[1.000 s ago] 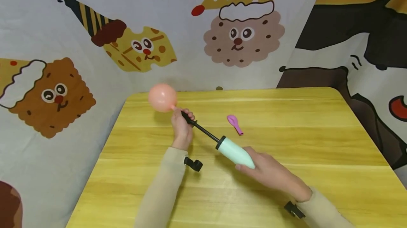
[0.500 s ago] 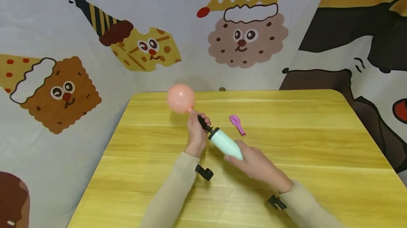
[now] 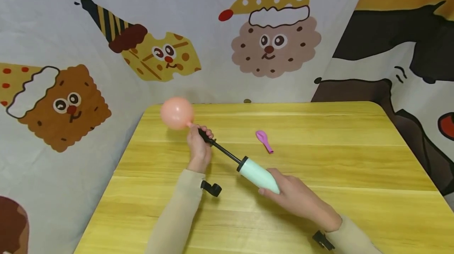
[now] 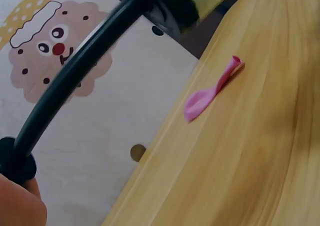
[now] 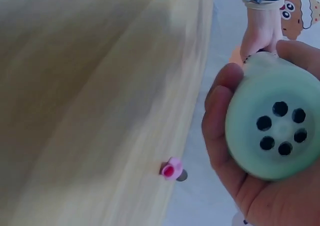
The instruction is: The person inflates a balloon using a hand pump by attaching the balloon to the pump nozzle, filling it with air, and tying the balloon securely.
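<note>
**Balloon pump held at both ends over a yellow worktop**

A yellow wooden worktop (image 3: 319, 175) is set against a cloth backdrop (image 3: 106, 17) printed with cartoon biscuit faces in party hats. Above the worktop a hand pump (image 3: 257, 174) with a mint-green barrel is held at a slant. The barrel's rear end, pierced by 6 holes, is enclosed by the curled fingers of the right hand (image 3: 301, 201). The black rod (image 3: 225, 152) is drawn out of the barrel, and its nozzle end is clamped in the grip of the left hand (image 3: 199, 143). A small, partly inflated peach balloon (image 3: 176, 113) sits on the nozzle, just beyond the left fingers, near the worktop's far left corner. 1 flat pink balloon (image 3: 264, 139) lies on the worktop, apart from both hands.
</note>
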`<state>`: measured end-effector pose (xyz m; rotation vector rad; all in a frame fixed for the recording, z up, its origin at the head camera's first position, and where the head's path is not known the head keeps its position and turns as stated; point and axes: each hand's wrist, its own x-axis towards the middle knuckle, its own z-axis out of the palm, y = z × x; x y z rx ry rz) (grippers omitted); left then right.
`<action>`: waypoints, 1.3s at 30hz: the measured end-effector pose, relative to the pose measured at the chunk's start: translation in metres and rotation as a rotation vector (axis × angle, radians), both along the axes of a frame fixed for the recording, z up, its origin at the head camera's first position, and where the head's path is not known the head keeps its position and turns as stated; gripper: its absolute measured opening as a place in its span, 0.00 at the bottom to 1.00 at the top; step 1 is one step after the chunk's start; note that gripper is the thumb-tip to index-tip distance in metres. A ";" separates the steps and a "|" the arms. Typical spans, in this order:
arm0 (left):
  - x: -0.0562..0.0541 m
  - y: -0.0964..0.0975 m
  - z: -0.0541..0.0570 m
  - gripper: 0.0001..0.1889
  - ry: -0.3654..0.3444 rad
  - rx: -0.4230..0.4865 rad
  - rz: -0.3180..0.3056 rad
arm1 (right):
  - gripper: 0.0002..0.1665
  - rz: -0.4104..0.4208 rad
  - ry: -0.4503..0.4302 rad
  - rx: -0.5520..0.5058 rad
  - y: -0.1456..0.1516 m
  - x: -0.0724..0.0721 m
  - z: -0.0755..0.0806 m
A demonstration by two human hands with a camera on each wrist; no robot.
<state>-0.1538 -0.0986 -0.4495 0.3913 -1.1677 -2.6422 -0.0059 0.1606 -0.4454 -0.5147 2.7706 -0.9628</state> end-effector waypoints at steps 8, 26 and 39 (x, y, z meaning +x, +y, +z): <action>0.013 0.032 0.004 0.16 0.001 -0.023 -0.051 | 0.38 -0.018 -0.046 -0.031 -0.018 -0.014 0.008; 0.005 0.006 0.000 0.17 0.005 0.022 0.027 | 0.38 -0.008 -0.010 -0.032 -0.015 -0.011 0.003; 0.013 0.002 0.002 0.17 0.001 -0.014 0.009 | 0.37 -0.025 0.021 0.042 -0.030 -0.011 0.003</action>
